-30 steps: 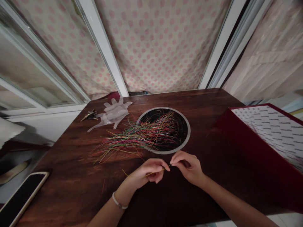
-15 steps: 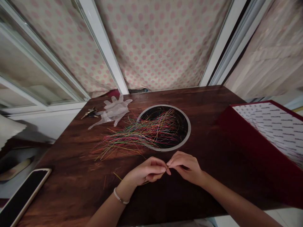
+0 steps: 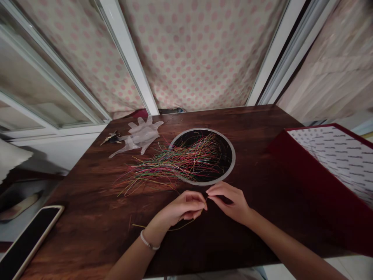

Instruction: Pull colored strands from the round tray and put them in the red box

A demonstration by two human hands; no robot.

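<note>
Holding a thin yellow-green strand (image 3: 138,225) just below the centre of the frame. Pinching it between thumb and fingers of the left hand (image 3: 182,208), with the other fingers curled in, and letting its long end run under that wrist toward lower left. Pinching near the other end with thumb and forefinger of the right hand (image 3: 229,200), fingertips nearly closed and just beside the left ones. Wearing a white beaded bracelet (image 3: 149,240) on the left wrist. Above the hands, near the centre, lying in a loose bundle of many-coloured thin strands (image 3: 171,165), partly over a round black disc with a grey rim (image 3: 233,161) and partly on the dark brown wooden surface (image 3: 256,128). At upper left of the bundle, lying beside a bunch of keys (image 3: 111,138), spread out as a translucent plastic glove (image 3: 142,136). At right, standing open as a dark red box with a white printed lining (image 3: 309,175).
</note>
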